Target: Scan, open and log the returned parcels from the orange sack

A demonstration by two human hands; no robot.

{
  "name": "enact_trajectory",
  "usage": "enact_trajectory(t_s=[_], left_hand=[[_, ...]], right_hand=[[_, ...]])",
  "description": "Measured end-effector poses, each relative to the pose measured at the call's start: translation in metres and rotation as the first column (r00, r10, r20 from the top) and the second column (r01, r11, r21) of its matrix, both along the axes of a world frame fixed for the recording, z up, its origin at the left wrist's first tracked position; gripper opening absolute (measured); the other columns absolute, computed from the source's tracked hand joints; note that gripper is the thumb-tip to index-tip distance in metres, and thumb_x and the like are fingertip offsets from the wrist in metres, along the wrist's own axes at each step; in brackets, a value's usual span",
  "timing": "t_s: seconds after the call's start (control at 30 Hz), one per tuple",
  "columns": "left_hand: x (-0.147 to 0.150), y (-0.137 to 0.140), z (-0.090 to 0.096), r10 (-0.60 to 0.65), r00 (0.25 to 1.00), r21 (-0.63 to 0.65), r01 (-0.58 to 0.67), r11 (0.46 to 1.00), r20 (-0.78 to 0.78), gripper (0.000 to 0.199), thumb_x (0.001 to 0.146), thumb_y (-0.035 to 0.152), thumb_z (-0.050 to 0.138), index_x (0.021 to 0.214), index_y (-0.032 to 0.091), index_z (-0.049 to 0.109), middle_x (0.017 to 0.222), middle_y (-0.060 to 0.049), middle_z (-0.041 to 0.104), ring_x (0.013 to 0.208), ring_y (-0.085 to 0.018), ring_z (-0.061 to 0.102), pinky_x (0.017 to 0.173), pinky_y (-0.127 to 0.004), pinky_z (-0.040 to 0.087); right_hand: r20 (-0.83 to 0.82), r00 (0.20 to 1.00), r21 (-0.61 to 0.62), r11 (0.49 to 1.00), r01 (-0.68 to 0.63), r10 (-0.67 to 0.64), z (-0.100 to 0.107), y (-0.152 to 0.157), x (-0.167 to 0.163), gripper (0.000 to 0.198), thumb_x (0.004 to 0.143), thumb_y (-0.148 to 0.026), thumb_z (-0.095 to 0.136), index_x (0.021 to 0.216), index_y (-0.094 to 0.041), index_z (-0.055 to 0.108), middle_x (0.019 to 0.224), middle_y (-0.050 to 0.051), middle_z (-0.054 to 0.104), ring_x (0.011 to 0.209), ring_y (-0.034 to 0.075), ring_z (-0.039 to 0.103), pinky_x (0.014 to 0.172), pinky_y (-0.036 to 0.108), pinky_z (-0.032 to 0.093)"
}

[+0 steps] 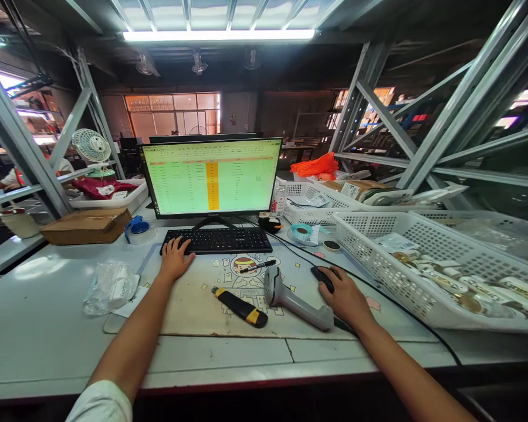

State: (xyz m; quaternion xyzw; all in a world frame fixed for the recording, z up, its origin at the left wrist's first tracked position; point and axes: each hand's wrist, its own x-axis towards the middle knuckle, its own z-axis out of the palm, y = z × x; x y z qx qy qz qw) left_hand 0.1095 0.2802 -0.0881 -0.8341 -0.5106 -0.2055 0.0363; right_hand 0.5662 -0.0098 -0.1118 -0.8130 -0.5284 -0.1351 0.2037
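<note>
My left hand (175, 259) rests with spread fingers on the left end of a black keyboard (231, 240). My right hand (347, 296) lies over a black computer mouse (322, 278), fingers resting on it. Between my arms, on a printed desk mat (180, 310), are a black and yellow utility knife (240, 307), a grey barcode scanner (299, 302) and a black pen (258, 266). Behind the keyboard stands a monitor (180, 181) showing a spreadsheet with one orange column; its text is too small to read.
On the right, a white perforated basket (378, 275) holds several packaged items. A cardboard box (88, 225), a blue tape dispenser (137, 228) and a clear plastic bag (112, 287) sit on the left. A cable (400, 299) crosses the mat's right side. Metal rack posts flank the desk.
</note>
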Motion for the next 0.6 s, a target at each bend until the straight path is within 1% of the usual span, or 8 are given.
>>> enact_trajectory(t_s=[0.07,0.13,0.2,0.27,0.33,0.4,0.47,0.6], left_hand=[[0.012,-0.007,0.009,-0.053,0.998,0.034,0.052,0.998,0.025,0.054,0.104,0.047,0.055,0.153,0.025,0.06,0.165,-0.013,0.047,0.154,-0.038,0.036,0.13,-0.057,0.028],[0.032,-0.014,0.018,-0.14,0.989,0.042,0.139,0.989,0.04,0.05,0.104,0.045,0.056,0.148,0.023,0.064,0.162,-0.013,0.05,0.152,-0.037,0.039,0.128,-0.056,0.032],[0.059,-0.022,0.024,-0.242,0.97,0.019,0.241,0.97,0.037,0.047,0.103,0.045,0.058,0.143,0.022,0.066,0.16,-0.013,0.052,0.149,-0.036,0.042,0.127,-0.055,0.034],[0.09,-0.028,0.027,-0.332,0.943,-0.018,0.332,0.943,0.019,0.047,0.102,0.045,0.061,0.142,0.021,0.066,0.159,-0.013,0.053,0.149,-0.035,0.043,0.126,-0.054,0.035],[0.121,-0.034,0.027,-0.388,0.922,-0.053,0.387,0.92,-0.007,0.051,0.101,0.047,0.063,0.145,0.021,0.063,0.16,-0.014,0.052,0.15,-0.035,0.042,0.127,-0.054,0.033],[0.148,-0.037,0.025,-0.414,0.91,-0.089,0.409,0.908,-0.039,0.057,0.101,0.05,0.064,0.149,0.02,0.06,0.162,-0.014,0.049,0.151,-0.035,0.04,0.128,-0.054,0.03],[0.17,-0.038,0.023,-0.415,0.907,-0.123,0.405,0.906,-0.067,0.062,0.101,0.053,0.064,0.152,0.02,0.057,0.164,-0.015,0.047,0.153,-0.036,0.038,0.129,-0.055,0.028],[0.193,-0.038,0.02,-0.398,0.913,-0.138,0.385,0.913,-0.087,0.064,0.102,0.057,0.06,0.156,0.023,0.055,0.166,-0.015,0.044,0.155,-0.038,0.034,0.129,-0.057,0.025]], right_hand=[[0.003,1.0,-0.011,1.0,0.004,-0.004,0.0,0.0,0.0,0.051,0.101,-0.039,0.042,0.141,-0.018,0.066,0.146,0.016,0.057,0.124,0.034,0.062,0.109,0.051,0.053],[0.011,1.0,-0.012,1.0,0.009,-0.009,-0.001,0.0,0.001,0.051,0.101,-0.04,0.042,0.141,-0.019,0.067,0.145,0.016,0.057,0.123,0.034,0.063,0.106,0.05,0.054],[0.022,1.0,-0.002,1.0,0.007,-0.007,-0.002,0.001,0.001,0.051,0.101,-0.04,0.043,0.14,-0.019,0.067,0.144,0.016,0.058,0.121,0.034,0.063,0.104,0.05,0.055],[0.032,1.0,0.02,1.0,-0.001,0.001,-0.003,0.0,0.0,0.051,0.1,-0.04,0.044,0.14,-0.018,0.067,0.144,0.016,0.058,0.121,0.034,0.062,0.106,0.05,0.054],[0.035,0.999,0.037,0.999,-0.008,0.007,-0.003,0.0,-0.002,0.05,0.1,-0.039,0.045,0.14,-0.018,0.067,0.144,0.016,0.058,0.121,0.034,0.062,0.108,0.051,0.053],[0.033,0.999,0.037,0.999,-0.007,0.006,-0.002,-0.001,-0.004,0.05,0.099,-0.038,0.045,0.139,-0.018,0.067,0.143,0.016,0.059,0.119,0.034,0.063,0.107,0.051,0.054],[0.033,0.999,0.034,0.999,-0.009,0.008,0.0,-0.001,-0.006,0.049,0.099,-0.037,0.046,0.139,-0.019,0.068,0.142,0.016,0.059,0.116,0.033,0.064,0.105,0.051,0.055],[0.044,0.999,0.04,0.999,-0.015,0.014,0.001,-0.001,-0.008,0.049,0.1,-0.036,0.045,0.139,-0.018,0.067,0.142,0.017,0.059,0.113,0.033,0.064,0.104,0.051,0.055]])
